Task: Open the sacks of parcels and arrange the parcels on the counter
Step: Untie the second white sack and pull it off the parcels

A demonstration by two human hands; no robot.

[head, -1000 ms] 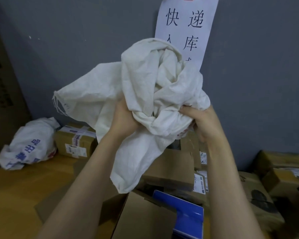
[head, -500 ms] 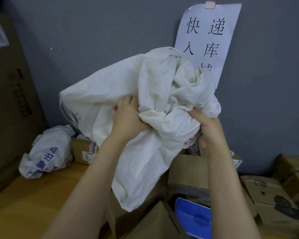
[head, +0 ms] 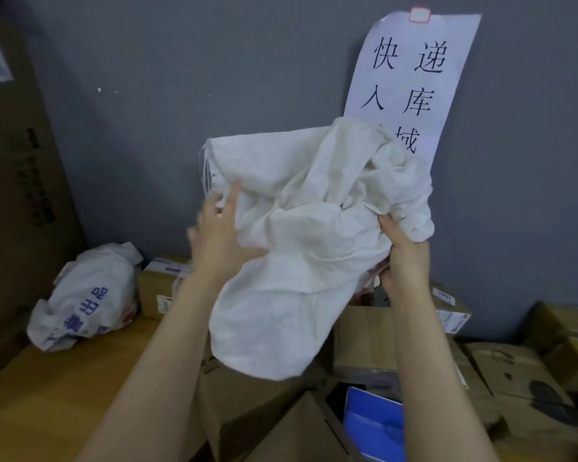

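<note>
Fingers [head: 386,225] of the right hand [head: 404,261] pinch a bunched fold of the limp white sack [head: 314,248]; the left hand [head: 221,238], blurred, lies spread against its side. The sack hangs in the air above cardboard parcels [head: 364,341] crowded on the counter [head: 47,401], near a printed bag [head: 84,301]. Gripped on one side only, the loose cloth could slip and smother the parcels below.

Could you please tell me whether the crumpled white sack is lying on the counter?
No, the right hand grips the white sack and holds it up in front of the grey wall.
</note>
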